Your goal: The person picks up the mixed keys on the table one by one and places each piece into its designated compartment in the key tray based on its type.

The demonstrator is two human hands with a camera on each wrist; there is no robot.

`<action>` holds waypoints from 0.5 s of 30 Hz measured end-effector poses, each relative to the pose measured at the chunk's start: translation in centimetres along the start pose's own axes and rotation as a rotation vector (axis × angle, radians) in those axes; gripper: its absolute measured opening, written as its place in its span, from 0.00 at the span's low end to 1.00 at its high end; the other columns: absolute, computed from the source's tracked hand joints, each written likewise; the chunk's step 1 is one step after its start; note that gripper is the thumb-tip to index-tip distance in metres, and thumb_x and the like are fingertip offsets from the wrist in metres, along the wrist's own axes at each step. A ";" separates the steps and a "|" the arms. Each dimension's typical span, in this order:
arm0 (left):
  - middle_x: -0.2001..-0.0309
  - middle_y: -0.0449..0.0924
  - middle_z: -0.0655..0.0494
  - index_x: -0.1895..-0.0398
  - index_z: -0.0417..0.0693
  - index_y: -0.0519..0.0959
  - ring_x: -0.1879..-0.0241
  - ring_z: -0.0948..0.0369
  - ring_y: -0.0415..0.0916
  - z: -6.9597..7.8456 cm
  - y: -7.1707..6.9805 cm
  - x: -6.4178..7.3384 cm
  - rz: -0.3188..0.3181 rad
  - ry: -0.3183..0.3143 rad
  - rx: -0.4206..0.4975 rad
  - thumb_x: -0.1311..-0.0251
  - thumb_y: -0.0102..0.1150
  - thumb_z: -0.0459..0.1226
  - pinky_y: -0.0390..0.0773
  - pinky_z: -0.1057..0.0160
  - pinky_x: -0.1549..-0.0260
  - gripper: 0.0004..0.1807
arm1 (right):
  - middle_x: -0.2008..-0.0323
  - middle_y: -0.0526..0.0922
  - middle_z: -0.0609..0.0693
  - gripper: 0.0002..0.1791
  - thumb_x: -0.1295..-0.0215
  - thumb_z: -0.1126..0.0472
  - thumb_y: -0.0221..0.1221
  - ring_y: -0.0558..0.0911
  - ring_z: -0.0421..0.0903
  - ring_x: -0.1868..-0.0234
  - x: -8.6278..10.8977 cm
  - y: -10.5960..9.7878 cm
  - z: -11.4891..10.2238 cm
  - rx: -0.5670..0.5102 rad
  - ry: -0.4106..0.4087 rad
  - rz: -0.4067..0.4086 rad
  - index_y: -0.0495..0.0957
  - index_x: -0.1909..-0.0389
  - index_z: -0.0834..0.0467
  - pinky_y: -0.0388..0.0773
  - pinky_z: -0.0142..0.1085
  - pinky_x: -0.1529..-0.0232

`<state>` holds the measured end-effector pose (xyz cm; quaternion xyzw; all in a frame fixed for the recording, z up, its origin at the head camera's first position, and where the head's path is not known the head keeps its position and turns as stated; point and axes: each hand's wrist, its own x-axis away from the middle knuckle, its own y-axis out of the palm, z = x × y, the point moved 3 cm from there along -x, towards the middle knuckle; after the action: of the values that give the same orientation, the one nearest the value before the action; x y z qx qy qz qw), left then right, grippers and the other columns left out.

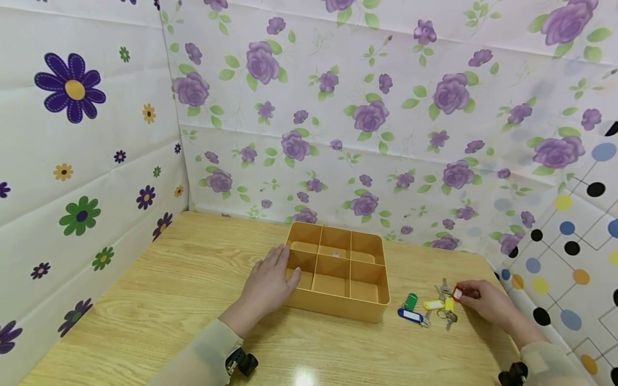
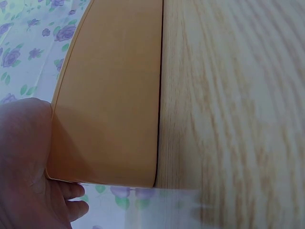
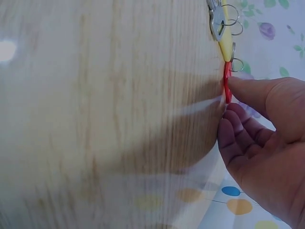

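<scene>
A tan box with six compartments stands on the table. My left hand holds its left wall near the front corner, thumb over the rim and fingers along the outside; the left wrist view shows the box's plain outer wall beside that hand. To the right of the box, my right hand pinches a red key tag between thumb and fingers. Close beside it lie yellow key tags with keys, a green key tag and a blue key tag.
The wooden table meets a flower-printed cloth wall behind the box. A daisy-printed cloth borders the left side, and a dotted cloth stands close to my right hand.
</scene>
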<state>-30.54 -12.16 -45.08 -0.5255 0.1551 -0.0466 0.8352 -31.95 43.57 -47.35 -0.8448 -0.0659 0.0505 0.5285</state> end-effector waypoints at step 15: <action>0.14 0.56 0.38 0.12 0.35 0.55 0.14 0.40 0.52 0.0 0.1 0.0 0.005 0.003 -0.009 0.14 0.44 0.58 0.58 0.32 0.20 0.44 | 0.53 0.89 0.56 0.22 0.24 0.68 0.68 0.86 0.50 0.56 -0.2 0.4 0.5 0.014 -0.105 -0.021 0.81 0.35 0.74 0.84 0.41 0.58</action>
<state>-30.59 -12.17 -45.13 -0.5290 0.1577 -0.0447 0.8327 -32.24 43.77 -47.90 -0.8366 -0.1021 0.0896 0.5307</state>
